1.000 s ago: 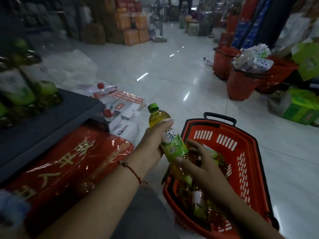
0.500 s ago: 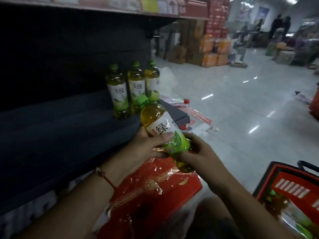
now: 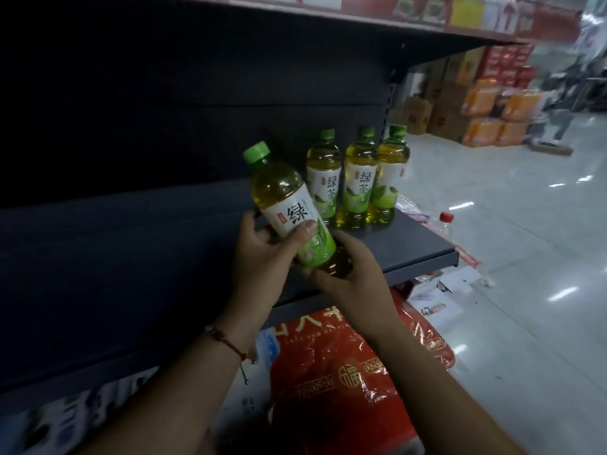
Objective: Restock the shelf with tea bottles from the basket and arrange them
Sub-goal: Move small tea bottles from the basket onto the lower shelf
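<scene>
A green-capped tea bottle (image 3: 282,198) with a white and green label is tilted to the left above the dark shelf (image 3: 131,257). My left hand (image 3: 262,257) grips its middle and my right hand (image 3: 348,274) cups its base. Three matching tea bottles (image 3: 358,178) stand upright in a row at the shelf's right end, just behind the held one. The basket is out of view.
An upper shelf (image 3: 427,11) with price tags hangs overhead. Red wrapped packs (image 3: 345,372) lie below the shelf. A red-capped bottle (image 3: 446,220) and papers lie on the floor at right. Stacked boxes (image 3: 476,110) stand far down the aisle.
The view swung from the basket to the shelf. Both hands lifted the tea bottle out of the basket and brought it up in front of the three standing bottles.
</scene>
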A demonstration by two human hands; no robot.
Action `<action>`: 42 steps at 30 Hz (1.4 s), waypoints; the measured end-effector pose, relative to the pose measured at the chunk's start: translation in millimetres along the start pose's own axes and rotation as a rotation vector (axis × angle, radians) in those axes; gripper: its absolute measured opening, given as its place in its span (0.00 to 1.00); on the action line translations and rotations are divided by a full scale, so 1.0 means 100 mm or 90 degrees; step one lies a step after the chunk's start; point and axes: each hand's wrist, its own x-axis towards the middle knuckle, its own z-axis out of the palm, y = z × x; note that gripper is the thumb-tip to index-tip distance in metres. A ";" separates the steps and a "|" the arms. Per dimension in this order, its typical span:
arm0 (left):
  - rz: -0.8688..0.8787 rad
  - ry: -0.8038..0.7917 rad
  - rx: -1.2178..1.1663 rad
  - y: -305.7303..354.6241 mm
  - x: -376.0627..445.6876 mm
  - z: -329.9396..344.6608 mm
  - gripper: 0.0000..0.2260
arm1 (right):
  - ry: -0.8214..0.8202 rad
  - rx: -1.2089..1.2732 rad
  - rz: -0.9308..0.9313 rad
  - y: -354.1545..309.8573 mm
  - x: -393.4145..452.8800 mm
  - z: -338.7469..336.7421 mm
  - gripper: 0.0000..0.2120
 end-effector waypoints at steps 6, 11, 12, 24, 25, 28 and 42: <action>0.080 -0.016 0.148 -0.16 0.28 -0.13 0.30 | -0.004 -0.050 -0.012 0.19 0.28 0.34 0.22; 0.071 -0.039 0.352 -0.35 0.46 -0.22 0.39 | 0.020 -0.074 0.027 0.36 0.45 0.45 0.22; 0.079 -0.031 0.375 -0.39 0.49 -0.22 0.39 | 0.027 -0.074 0.031 0.38 0.49 0.47 0.24; 0.139 0.056 0.444 -0.62 1.06 -0.07 0.28 | -0.067 -0.018 0.023 0.53 0.88 0.52 0.29; 0.138 0.060 0.449 -0.63 1.09 -0.06 0.28 | -0.073 -0.017 0.024 0.54 0.90 0.52 0.30; 0.137 0.065 0.479 -0.66 1.12 -0.06 0.28 | -0.088 -0.015 0.029 0.56 0.94 0.49 0.32; 0.159 -0.085 0.753 -0.37 0.37 0.11 0.24 | -0.137 -0.397 0.002 0.31 0.31 -0.29 0.35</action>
